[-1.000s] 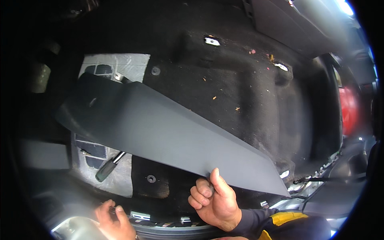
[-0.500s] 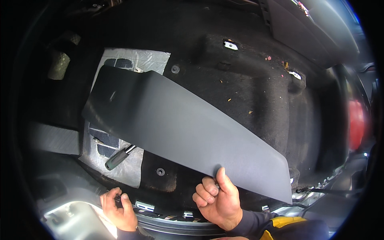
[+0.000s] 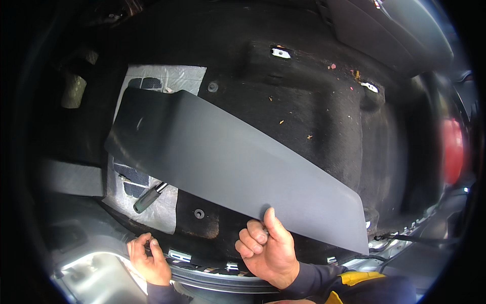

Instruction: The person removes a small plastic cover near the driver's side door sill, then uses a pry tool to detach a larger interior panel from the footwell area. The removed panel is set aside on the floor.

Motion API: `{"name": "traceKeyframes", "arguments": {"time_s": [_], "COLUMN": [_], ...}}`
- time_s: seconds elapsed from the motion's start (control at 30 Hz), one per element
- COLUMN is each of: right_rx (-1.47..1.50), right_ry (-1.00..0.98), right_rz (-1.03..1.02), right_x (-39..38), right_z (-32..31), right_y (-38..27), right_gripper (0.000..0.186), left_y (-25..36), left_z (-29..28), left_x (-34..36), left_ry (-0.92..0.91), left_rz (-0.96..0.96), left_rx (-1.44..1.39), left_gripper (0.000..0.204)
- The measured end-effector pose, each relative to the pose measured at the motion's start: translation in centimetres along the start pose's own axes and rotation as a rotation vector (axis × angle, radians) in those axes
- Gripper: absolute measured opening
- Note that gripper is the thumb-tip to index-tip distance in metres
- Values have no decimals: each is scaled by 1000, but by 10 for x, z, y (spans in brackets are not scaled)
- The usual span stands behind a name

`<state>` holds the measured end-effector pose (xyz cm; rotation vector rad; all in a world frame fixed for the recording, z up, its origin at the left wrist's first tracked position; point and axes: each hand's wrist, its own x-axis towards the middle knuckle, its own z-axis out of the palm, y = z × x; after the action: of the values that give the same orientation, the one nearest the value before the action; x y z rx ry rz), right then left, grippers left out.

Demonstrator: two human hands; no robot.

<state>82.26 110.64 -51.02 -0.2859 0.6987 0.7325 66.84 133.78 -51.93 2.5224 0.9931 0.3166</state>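
A long dark-grey trim panel (image 3: 228, 157) lies slantwise across the black carpeted car floor. At its lower right edge my right hand (image 3: 271, 253) is closed, palm up, with fingers curled and thumb raised. A small dark thing shows by the fingertips, too small to name. My left hand (image 3: 150, 259) is at the door sill, its fingers bent and pinched toward the thumb. Whatever it may hold there is dark and unclear. A ratchet with a dark green handle (image 3: 147, 199) juts from under the panel, and its head is hidden.
A silvery insulating sheet (image 3: 161, 218) with dark patches lies partly beneath the panel. White metal brackets (image 3: 281, 52) and a round fastener (image 3: 199, 214) sit in the black carpet (image 3: 324, 116). Along the near side runs the door sill (image 3: 228, 285), with white clips (image 3: 179, 256) beside it.
The view has shifted slightly. My right hand has moved a little to the left along the panel's edge, its fingers still curled. My left hand keeps its bent pose at the sill.
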Motion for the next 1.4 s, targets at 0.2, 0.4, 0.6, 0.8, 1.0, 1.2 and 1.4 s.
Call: {"name": "traceKeyframes", "arguments": {"time_s": [0.2,0.4,0.6,0.8,1.0,1.2,1.4], "right_rx": [1,7,7,27,29,80,43], "right_ry": [24,99,98,64,85,53,57], "right_rz": [10,24,15,30,47,57,20], "right_x": [-1,-2,-3,-3,-4,-4,-7], "right_z": [0,1,6,3,0,-1,1], "right_y": [-1,0,1,0,1,0,1], "right_gripper": [48,54,57,47,51,40,30], "left_y": [-1,1,3,1,0,-2,0], "left_z": [0,1,-1,1,4,2,0], "left_x": [0,1,4,3,0,3,3], "left_ry": [4,11,41,42,30,62,56], "left_rz": [13,-35,110,114,-40,143,114], "left_rx": [56,96,127,146,52,135,132], "left_gripper": [15,16,16,19,18,16,14]}}
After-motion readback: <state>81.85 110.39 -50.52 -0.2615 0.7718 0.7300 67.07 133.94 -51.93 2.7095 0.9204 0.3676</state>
